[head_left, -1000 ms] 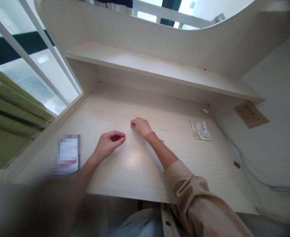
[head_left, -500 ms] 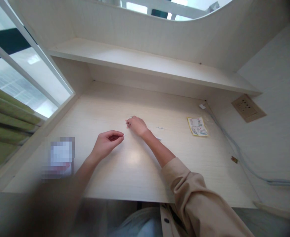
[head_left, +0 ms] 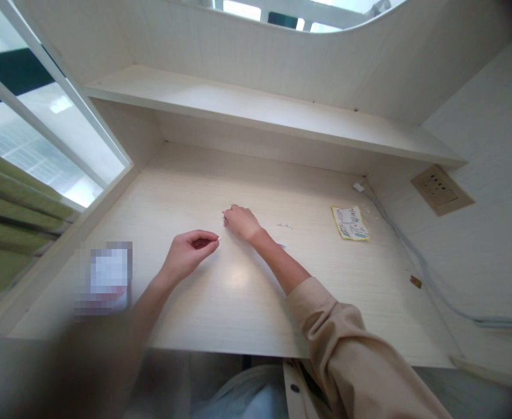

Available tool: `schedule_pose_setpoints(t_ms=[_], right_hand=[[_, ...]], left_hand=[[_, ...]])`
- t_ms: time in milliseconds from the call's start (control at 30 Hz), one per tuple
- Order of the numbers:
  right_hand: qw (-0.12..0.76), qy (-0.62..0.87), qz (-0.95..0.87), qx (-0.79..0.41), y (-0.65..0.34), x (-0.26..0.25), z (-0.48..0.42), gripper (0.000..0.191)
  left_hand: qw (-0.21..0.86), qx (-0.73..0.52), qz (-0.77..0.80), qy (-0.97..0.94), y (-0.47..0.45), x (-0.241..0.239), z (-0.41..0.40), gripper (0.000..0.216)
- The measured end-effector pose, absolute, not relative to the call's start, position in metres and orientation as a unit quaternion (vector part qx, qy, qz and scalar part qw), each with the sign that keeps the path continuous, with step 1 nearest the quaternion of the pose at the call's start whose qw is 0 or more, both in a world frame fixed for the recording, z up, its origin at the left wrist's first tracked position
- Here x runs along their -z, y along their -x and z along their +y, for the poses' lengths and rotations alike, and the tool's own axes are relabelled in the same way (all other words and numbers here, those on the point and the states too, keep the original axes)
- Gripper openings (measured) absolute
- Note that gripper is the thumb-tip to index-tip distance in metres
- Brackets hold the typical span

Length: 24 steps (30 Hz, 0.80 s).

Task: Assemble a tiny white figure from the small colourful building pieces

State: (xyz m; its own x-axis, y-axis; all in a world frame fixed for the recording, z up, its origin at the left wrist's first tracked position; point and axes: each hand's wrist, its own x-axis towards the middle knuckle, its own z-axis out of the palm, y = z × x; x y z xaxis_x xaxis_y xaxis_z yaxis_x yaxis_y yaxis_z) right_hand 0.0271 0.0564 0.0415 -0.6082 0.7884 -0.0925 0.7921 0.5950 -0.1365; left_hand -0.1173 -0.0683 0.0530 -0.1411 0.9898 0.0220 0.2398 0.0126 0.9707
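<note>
Just above the desk, my left hand (head_left: 190,253) is closed in a pinch, thumb against forefinger, with a tiny white piece (head_left: 220,238) at the fingertips. My right hand (head_left: 241,222) reaches in farther, its fingers bent down to the desktop. Small pinkish bits (head_left: 223,215) show at its fingertips; the hand hides most of them, and what the fingers grip cannot be made out. To the right of that hand lies a row of tiny bluish pieces (head_left: 284,225). A pale flat piece (head_left: 281,245) is partly covered by my right forearm.
A printed sheet with a yellow border (head_left: 351,223) lies on the right of the desk (head_left: 221,314). Beyond it are a white plug (head_left: 359,187), a grey cable (head_left: 430,285) and a wall socket (head_left: 443,190). A blurred-out object (head_left: 109,272) stands at left. A shelf (head_left: 256,110) overhangs the back.
Both hands stay almost in the same place, with the left still pinching the white piece. The camera view has shifted slightly.
</note>
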Motion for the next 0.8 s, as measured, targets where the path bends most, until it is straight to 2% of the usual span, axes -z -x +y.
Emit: schedule_pose_setpoints(t_ms=[133,400,567,800], right_hand=[[-0.001,-0.454,0.886,0.087,-0.027,-0.042,0.055,0.039],[-0.046,-0.47,0.87,0.145,-0.031,-0.043,0.059,0.035],[-0.11,-0.45,0.869,0.175,-0.036,-0.045,0.062,0.022],[-0.202,-0.408,0.86,0.229,-0.044,-0.051,0.056,0.023]], left_hand=[[0.394,-0.47,0.592,-0.523,0.117,-0.054,-0.068,0.023],[0.398,-0.472,0.589,-0.522,0.115,-0.052,-0.067,0.024],[0.406,-0.467,0.592,-0.516,0.113,-0.053,-0.066,0.023],[0.401,-0.469,0.59,-0.521,0.107,-0.055,-0.064,0.023]])
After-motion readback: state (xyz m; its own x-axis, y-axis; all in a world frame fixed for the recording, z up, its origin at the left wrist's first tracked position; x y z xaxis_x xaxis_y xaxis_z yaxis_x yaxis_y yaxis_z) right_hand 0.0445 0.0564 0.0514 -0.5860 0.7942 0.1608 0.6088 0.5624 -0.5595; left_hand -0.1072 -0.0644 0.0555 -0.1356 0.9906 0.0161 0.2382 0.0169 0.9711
